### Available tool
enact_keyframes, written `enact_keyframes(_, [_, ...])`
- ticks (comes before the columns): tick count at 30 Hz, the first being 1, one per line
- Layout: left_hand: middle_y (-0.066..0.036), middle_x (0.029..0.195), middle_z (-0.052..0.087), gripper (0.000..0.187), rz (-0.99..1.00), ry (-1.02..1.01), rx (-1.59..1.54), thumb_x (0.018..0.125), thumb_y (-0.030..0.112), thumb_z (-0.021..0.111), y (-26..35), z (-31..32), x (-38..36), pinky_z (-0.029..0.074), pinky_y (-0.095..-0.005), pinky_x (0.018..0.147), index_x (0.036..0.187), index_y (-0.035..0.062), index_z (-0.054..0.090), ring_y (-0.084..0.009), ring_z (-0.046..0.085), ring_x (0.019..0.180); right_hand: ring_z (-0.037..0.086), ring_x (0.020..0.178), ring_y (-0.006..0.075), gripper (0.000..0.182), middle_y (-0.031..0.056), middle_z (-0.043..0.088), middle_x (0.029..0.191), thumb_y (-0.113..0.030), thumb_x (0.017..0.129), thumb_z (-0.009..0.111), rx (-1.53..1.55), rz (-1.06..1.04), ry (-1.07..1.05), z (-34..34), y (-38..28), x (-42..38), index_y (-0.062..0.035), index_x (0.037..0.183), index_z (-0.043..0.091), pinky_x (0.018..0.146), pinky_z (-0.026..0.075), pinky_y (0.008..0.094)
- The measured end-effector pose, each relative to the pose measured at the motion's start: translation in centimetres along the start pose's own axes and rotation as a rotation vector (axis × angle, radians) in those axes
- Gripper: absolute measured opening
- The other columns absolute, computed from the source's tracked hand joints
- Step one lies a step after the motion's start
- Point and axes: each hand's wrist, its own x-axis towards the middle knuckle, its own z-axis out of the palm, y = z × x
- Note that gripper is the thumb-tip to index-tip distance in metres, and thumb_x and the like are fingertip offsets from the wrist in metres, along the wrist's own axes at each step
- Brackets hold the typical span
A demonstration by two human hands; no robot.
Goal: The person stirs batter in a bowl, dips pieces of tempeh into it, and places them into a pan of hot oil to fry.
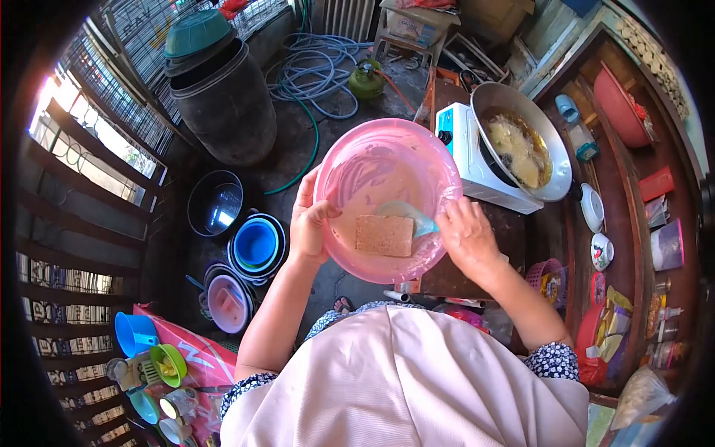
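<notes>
A pink plastic basin [350, 261] is held up in front of my chest, with pale batter [357, 182] smeared over its inside. My left hand [307, 227] grips its left rim, thumb inside and fingers outside. In the basin lies a brown, grainy rectangular slab [383, 235] that looks like tempeh. Beside and partly under the slab is a translucent bluish spoon [423, 222]. The fingers of my right hand [469, 235] are closed around the spoon's handle end at the right rim. Most of that handle is hidden by the hand.
A wide wok [555, 167] of frothing oil, with pale food frying, sits on a white gas stove [465, 160] at right. A green gas cylinder [366, 80], coiled hose [316, 63] and black barrel [223, 104] stand beyond. Stacked basins [257, 242] are at left, shelves [633, 216] at right.
</notes>
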Motion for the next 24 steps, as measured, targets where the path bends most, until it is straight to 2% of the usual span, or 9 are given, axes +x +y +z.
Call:
enact_keyframes(3, [-0.011,0.114,0.053,0.067,0.029,-0.029,0.041,0.054,-0.001,0.049,1.3,-0.1,0.3,0.044,-0.0341,0.093,0.120,0.0060,0.046,-0.0242,0.052,0.106,0.056,0.078,0.0225,0.017,0.0090,0.054,0.081,-0.010,0.080,0.049,0.034,0.095,-0.047,-2.0,1.5,0.3,-0.0063,0.096,0.055,0.068,0.045,0.0353])
enact_keyframes(7, [-0.009,0.113,0.054,0.068,0.096,-0.107,0.075,0.054,-0.006,0.047,2.6,-0.1,0.5,0.041,-0.0328,0.094,0.121,0.0057,0.046,-0.0221,0.052,0.107,0.054,0.076,0.0209,0.027,0.0055,0.052,0.077,-0.010,0.079,0.052,0.049,0.044,0.128,-4.1,2.7,2.1,-0.0089,0.105,0.058,0.064,0.042,0.0343])
enact_keyframes(9, [-0.009,0.114,0.054,0.069,0.102,-0.129,0.080,0.054,-0.006,0.047,2.9,0.0,0.5,0.041,-0.0320,0.093,0.122,0.0053,0.046,-0.0212,0.052,0.107,0.053,0.074,0.0200,0.030,0.0041,0.051,0.076,-0.011,0.078,0.054,-0.028,0.147,0.365,-4.1,2.0,3.7,-0.0125,0.107,0.061,0.063,0.040,0.0332])
enact_keyframes(11, [-0.009,0.115,0.053,0.069,0.157,-0.172,0.120,0.054,-0.007,0.047,2.9,0.3,0.6,0.041,-0.0316,0.093,0.122,0.0047,0.045,-0.0204,0.052,0.107,0.052,0.073,0.0193,0.035,0.0034,0.051,0.075,-0.009,0.077,0.053,-0.042,0.161,0.424,-2.5,0.8,5.1,-0.0157,0.110,0.062,0.063,0.040,0.0328])
enact_keyframes(14, [-0.009,0.116,0.053,0.069,0.154,-0.174,0.109,0.055,-0.008,0.047,3.4,0.2,0.4,0.041,-0.0309,0.092,0.123,0.0042,0.045,-0.0196,0.052,0.107,0.051,0.072,0.0180,0.037,0.0026,0.052,0.075,-0.008,0.076,0.052,0.054,0.064,0.441,-2.1,-1.8,5.5,-0.0169,0.110,0.062,0.064,0.039,0.0322])
enact_keyframes(16, [-0.009,0.114,0.054,0.067,0.152,-0.146,0.130,0.056,-0.006,0.048,3.9,-0.2,0.0,0.042,-0.0301,0.090,0.122,0.0041,0.045,-0.0195,0.053,0.104,0.051,0.072,0.0168,0.036,0.0018,0.053,0.077,-0.007,0.076,0.050,0.144,-0.096,0.353,-3.2,-3.5,4.8,-0.0175,0.108,0.063,0.065,0.039,0.0316])
enact_keyframes(21, [-0.010,0.112,0.055,0.065,0.106,-0.124,0.112,0.057,-0.004,0.047,4.5,-1.2,-0.5,0.043,-0.0304,0.089,0.121,0.0038,0.046,-0.0203,0.054,0.103,0.052,0.075,0.0154,0.034,0.0008,0.054,0.078,-0.012,0.079,0.047,0.108,0.014,0.492,-4.3,-5.1,6.9,-0.0173,0.109,0.062,0.073,0.037,0.0314])
enact_keyframes(23, [-0.010,0.111,0.055,0.065,0.089,-0.105,0.114,0.056,-0.004,0.047,5.0,-1.0,-0.7,0.044,-0.0309,0.089,0.121,0.0037,0.046,-0.0209,0.054,0.102,0.052,0.077,0.0154,0.033,0.0003,0.055,0.080,-0.014,0.080,0.047,0.031,-0.208,0.582,-3.4,-5.7,7.4,-0.0173,0.109,0.062,0.077,0.037,0.0330])
enact_keyframes(24, [-0.011,0.111,0.055,0.065,0.102,-0.079,0.097,0.056,-0.004,0.046,5.6,-1.1,-1.0,0.045,-0.0316,0.089,0.120,0.0036,0.046,-0.0217,0.054,0.102,0.053,0.078,0.0156,0.032,0.0006,0.056,0.081,-0.015,0.080,0.046,0.050,-0.284,0.526,-3.3,-6.1,6.8,-0.0168,0.107,0.062,0.080,0.036,0.0342])
